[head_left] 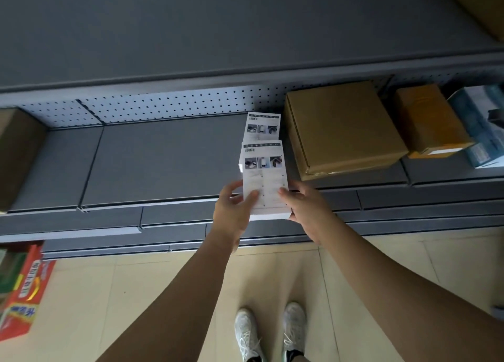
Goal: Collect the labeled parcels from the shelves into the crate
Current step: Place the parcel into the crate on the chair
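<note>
Head view has the fingers (252, 197) of the left hand (233, 214) and right hand (308, 206) pinching the near end of a flat white printed cardboard box (264, 176) at the front edge of the grey metal shelf (163, 159), a pick-up seemingly under way, next calling for a carry to the crate, not in view.

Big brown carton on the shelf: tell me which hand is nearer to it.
Right. The right hand grips the right edge of the white box, just below the big brown carton; the left hand holds the box's left edge, farther from the carton.
</note>
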